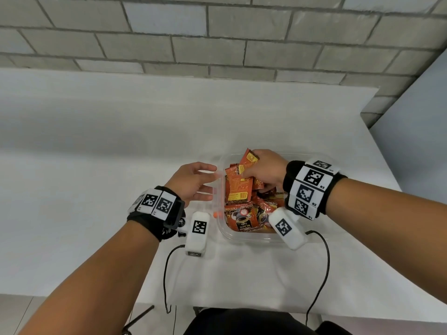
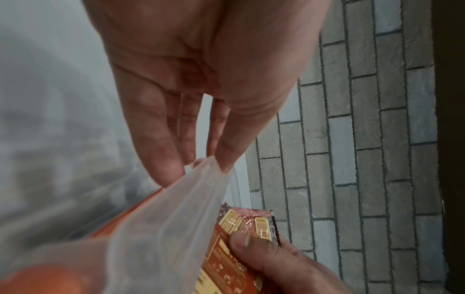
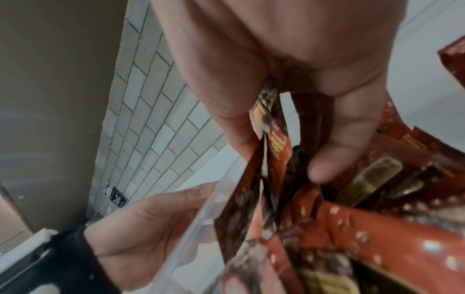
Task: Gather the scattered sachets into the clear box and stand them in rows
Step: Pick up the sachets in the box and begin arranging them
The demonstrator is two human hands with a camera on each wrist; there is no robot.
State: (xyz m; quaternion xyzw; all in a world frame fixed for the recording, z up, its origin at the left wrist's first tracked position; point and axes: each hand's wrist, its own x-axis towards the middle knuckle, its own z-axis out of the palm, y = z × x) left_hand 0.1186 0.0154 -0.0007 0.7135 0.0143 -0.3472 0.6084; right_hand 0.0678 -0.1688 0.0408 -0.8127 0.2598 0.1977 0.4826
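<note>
The clear box (image 1: 221,229) sits on the white table and holds several red coffee sachets (image 1: 242,218), some upright at its left side, others lying loose. My right hand (image 1: 260,169) is inside the box and grips a small bunch of upright sachets (image 3: 273,139) between thumb and fingers. The same sachets (image 2: 241,228) show under my right thumb in the left wrist view. My left hand (image 1: 196,182) is outside the box with straight fingers touching its left wall (image 2: 191,199).
The white table (image 1: 96,165) stretches left and back to a grey brick wall (image 1: 217,32). Its right edge runs close beyond the box. Two white sensor units with black cables (image 1: 321,274) hang from my wrists near the table's front edge.
</note>
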